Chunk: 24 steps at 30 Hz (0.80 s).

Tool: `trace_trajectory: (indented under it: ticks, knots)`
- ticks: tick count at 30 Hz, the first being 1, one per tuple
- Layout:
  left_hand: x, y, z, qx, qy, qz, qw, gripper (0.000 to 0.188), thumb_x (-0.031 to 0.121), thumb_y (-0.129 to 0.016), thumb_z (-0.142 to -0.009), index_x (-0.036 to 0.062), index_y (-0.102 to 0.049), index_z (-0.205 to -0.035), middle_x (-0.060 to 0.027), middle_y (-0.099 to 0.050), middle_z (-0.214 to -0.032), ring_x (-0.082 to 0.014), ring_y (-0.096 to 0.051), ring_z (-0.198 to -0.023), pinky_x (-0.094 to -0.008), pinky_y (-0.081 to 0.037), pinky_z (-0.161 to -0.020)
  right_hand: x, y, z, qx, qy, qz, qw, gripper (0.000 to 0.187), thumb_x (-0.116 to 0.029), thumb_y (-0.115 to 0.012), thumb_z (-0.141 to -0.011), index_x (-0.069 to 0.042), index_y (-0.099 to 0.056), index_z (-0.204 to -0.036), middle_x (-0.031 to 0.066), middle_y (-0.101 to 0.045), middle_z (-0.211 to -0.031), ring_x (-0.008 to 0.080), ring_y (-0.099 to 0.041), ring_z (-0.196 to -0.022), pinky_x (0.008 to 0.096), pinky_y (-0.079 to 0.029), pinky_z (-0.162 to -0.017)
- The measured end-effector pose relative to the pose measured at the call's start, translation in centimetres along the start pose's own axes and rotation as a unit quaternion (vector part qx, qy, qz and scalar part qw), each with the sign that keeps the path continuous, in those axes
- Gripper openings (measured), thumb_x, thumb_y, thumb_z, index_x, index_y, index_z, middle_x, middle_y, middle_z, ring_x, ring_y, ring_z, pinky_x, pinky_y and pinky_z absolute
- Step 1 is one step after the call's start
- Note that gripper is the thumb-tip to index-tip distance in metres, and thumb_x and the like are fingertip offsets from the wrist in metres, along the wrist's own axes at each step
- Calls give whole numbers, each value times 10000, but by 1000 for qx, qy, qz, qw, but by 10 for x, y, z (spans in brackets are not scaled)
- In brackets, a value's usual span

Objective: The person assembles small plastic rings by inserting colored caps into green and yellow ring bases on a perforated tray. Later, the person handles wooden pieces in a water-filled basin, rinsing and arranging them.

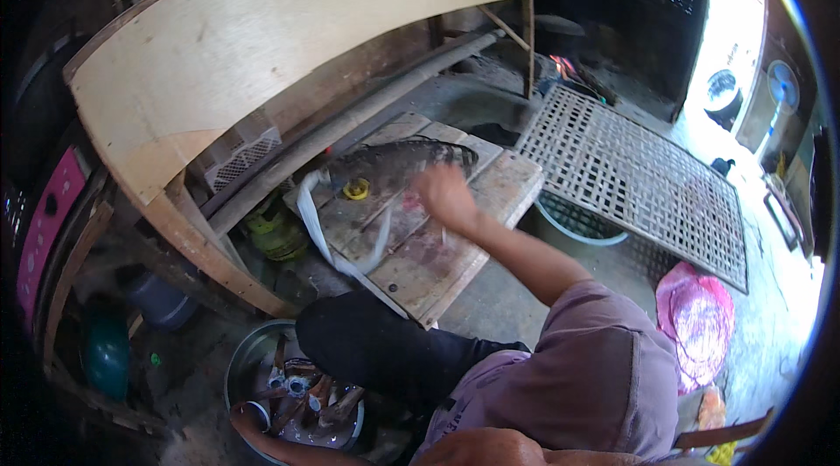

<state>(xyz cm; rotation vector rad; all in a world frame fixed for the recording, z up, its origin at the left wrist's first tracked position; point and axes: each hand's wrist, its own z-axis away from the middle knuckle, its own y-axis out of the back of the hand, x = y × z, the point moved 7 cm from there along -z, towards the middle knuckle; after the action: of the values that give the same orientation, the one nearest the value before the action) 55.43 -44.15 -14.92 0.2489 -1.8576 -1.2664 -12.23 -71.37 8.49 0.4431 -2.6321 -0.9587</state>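
I see R hand [444, 193] over the wooden table [429, 278], blurred; can't tell if it's gripping anything. Dark long thing [394, 155] lies nr table's far edge, by that hand. L hand [248, 420] is at basin [231, 361] rim, nr bone-like pcs [319, 392] inside; can't tell if open/closed. Yellow ring [353, 196] sits twd table's L corner.

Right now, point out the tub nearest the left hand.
The tub at lower left, beside the knee: the left hand is at its rim, with bony pieces inside. The light blue tub sits farther off, partly under the slatted rack.
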Motion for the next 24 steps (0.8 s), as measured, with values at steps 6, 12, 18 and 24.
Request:
trace_trajectory:
  ticks: [6, 12, 18, 24]
  knots:
    - [1, 8, -7, 20, -33, -19, 999, 324, 231, -573, -814, -15, -660, -1005, -226, -651, -1004, -371, -613, -966, -437, -472, -868, 214, 93, -12, 243, -352, -114, 897, 136, -114, -538, -834, -83, -624, -935, 145, -629, -895, 368, -589, -824, 440, -482, -724]
    - [-14, 19, 12, 42, 27, -45, 998, 324, 224, -557, -828, -10, -655, -1029, -229, -642, -1029, -378, -601, -992, -439, -462, -888, 241, 202, 16, 236, -314, 120, 912, 166, -131, -536, -865, -68, -616, -997, 139, -625, -968, 370, -596, -904, 455, -483, -742]
    - [-7, 23, 0, 17, 30, -28, 999, 333, 263, -548, -850, 28, -655, -1061, -218, -630, -1070, -363, -585, -1035, -443, -443, -908, 263, 240, 42, 36, -412, 210, 886, 232, -225, -500, -886, -94, -639, -1018, 139, -655, -1012, 373, -620, -931, 459, -491, -783]
    - [-13, 13, -14, 8, 24, -41, 999, 347, 298, -562, -849, 33, -660, -1051, -221, -634, -1056, -369, -589, -1023, -449, -445, -895, 279, 247, 73, -243, -346, 190, 886, 214, -222, -565, -832, -130, -698, -973, 139, -676, -963, 333, -642, -929, 439, -502, -794]
